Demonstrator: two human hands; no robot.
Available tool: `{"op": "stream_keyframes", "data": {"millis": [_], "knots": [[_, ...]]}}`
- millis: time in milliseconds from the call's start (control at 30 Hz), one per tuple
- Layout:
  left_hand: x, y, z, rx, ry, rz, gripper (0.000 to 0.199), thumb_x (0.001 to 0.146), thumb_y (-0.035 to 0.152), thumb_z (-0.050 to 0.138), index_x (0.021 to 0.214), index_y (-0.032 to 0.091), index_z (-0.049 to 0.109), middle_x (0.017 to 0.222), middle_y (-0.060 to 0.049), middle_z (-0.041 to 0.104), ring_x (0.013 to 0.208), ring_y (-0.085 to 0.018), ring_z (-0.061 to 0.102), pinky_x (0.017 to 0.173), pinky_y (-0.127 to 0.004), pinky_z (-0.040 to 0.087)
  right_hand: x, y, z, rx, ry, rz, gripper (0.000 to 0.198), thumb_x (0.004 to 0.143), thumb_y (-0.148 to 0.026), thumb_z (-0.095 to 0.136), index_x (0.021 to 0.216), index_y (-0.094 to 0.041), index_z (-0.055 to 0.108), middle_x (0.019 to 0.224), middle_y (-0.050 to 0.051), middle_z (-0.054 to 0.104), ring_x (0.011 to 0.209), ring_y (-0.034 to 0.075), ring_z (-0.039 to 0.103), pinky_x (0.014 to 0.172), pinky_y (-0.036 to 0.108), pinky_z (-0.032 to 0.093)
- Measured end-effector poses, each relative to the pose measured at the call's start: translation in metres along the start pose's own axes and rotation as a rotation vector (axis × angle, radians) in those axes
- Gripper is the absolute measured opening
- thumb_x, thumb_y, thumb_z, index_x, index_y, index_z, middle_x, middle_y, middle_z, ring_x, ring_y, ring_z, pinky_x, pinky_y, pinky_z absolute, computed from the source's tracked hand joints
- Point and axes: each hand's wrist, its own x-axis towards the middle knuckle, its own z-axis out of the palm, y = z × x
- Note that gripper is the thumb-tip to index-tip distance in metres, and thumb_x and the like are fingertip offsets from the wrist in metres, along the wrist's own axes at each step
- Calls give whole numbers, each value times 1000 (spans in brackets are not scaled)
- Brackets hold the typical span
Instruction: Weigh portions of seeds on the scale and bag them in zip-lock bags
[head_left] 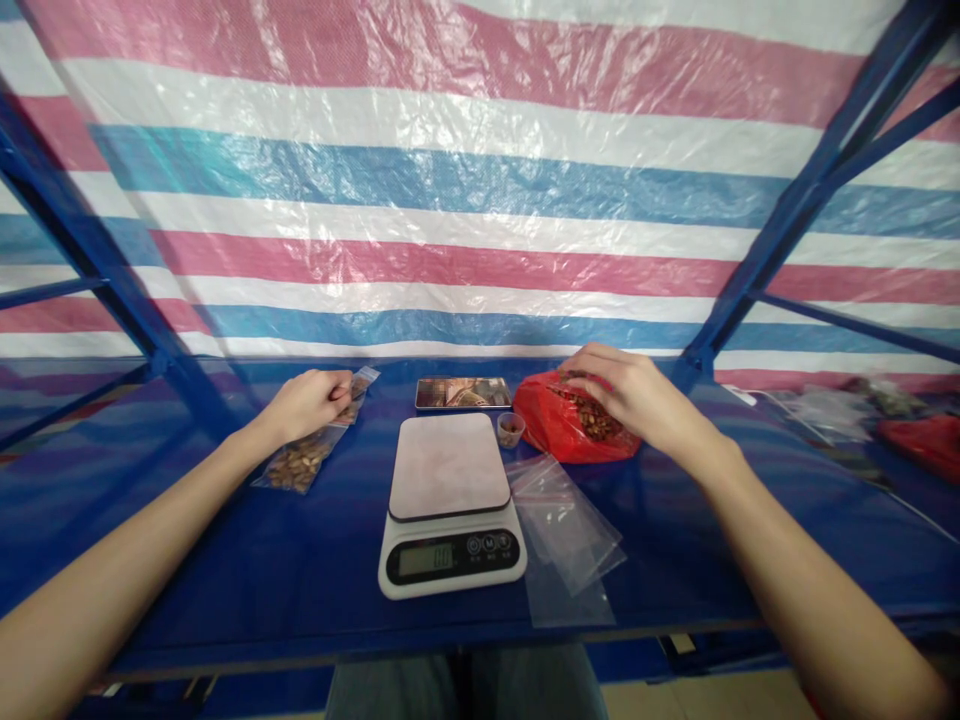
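My left hand is curled closed at the edge of a small clear zip bag with brown pieces in it. What its fingers hold, if anything, is hidden. Just below lies another zip bag, filled with brown bean-like or nut-like pieces. My right hand grips the rim of an open red plastic bag, which contains many similar brown pieces. Between the hands, a white kitchen scale reads 0.0 with nothing on its plate. Beside the scale is a small clear cup with a few brown bits inside.
Flat clear zip bags overlap to the scale's right. A phone-like flat object lies behind the scale. Blue metal posts frame the blue table, with a striped plastic sheet behind. More clear plastic sits far right.
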Motion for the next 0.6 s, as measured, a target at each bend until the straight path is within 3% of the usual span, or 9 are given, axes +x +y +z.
{"op": "stream_keyframes", "data": {"millis": [267,600], "knots": [[-1,9,0,19,-27,-15,15,84,20,50,73,24,41,65,2,53,62,-18,50,64,-32,24,8,-52,28,91,-137,-163,28,110,-15,48,119,-18,74,114,12,73,102,25,71,89,36,56],[-3,16,4,31,-9,-32,16,87,25,49,74,25,39,66,1,54,63,-20,51,63,-32,24,7,-48,44,102,-267,-101,26,109,-13,50,116,-18,75,110,9,70,96,23,66,84,35,50]]}}
